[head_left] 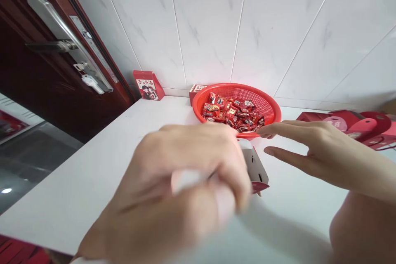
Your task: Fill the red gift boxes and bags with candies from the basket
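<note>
My left hand (182,173) is close to the camera and blurred. Its fingers curl in to meet the thumb, and anything pinched there is too smeared to make out. Behind it, partly covered, an open red cardboard box (256,165) with a pale grey inside lies on the table. My right hand (318,148) reaches in from the right, holding nothing, fingers stretched out and thumb apart. Its fingertips are near the front rim of a red plastic basket (269,105), which holds many red-wrapped candies (230,111).
A red printed box (149,86) stands against the tiled wall (207,29), and another red box (194,90) sits behind the basket. Several red boxes (355,126) lie at the right of the white table (108,161). A dark wooden door (37,74) with keys is at the left.
</note>
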`<control>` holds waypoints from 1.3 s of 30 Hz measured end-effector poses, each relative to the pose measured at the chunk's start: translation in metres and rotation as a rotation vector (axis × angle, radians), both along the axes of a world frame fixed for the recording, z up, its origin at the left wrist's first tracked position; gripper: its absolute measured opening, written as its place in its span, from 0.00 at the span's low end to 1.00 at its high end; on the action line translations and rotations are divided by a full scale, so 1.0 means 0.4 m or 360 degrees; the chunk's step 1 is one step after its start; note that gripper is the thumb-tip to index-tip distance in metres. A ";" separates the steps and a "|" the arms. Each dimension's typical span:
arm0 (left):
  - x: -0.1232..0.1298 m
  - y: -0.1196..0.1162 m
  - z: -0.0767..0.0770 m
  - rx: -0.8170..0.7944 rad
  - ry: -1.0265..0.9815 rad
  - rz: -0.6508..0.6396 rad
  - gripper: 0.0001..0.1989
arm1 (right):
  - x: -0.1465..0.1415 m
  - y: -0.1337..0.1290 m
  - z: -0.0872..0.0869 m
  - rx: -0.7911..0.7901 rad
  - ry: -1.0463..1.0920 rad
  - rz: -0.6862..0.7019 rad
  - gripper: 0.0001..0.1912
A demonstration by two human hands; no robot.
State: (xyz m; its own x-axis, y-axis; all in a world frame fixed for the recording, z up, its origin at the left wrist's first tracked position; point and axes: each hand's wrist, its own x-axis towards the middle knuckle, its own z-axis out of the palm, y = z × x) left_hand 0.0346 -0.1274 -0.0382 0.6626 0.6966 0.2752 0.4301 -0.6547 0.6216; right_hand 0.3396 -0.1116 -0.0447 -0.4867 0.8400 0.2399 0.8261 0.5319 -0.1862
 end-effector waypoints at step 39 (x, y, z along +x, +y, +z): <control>0.135 0.162 -0.066 -0.0452 0.0489 -0.0097 0.26 | -0.072 0.041 -0.017 -0.0776 -0.0125 0.0049 0.08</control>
